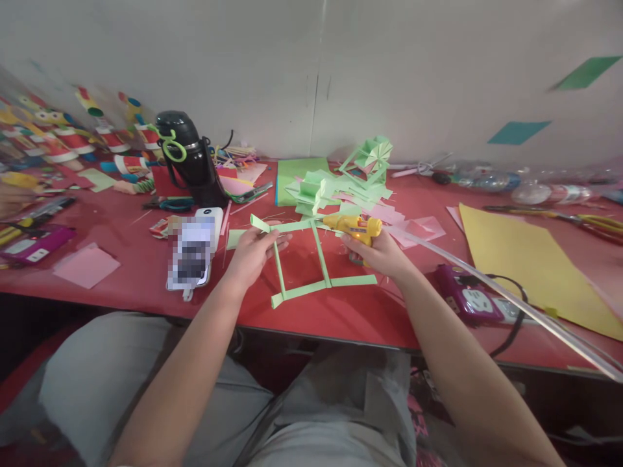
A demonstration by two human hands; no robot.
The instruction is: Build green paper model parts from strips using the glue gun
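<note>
My left hand (254, 253) pinches the upper left corner of a light green paper frame (305, 291), made of folded strips joined by two crossbars. In my right hand (377, 251) is a yellow hot glue gun (357, 226), with a long clear glue stick (487, 279) trailing from its back to the lower right. The gun's nozzle points left, at the frame's top strip near the right crossbar; whether it touches is too small to tell. Behind the frame stand a folded green paper piece (311, 191) and a green paper wheel (374, 157).
A phone (195, 250) and a black bottle (187, 155) stand left of my hands. To the right lie a purple power strip (470, 298), a yellow sheet (525, 266) and scissors (579, 219). Pink scraps (421, 230) lie behind the gun. A co-worker's hand (17, 198) shows at far left.
</note>
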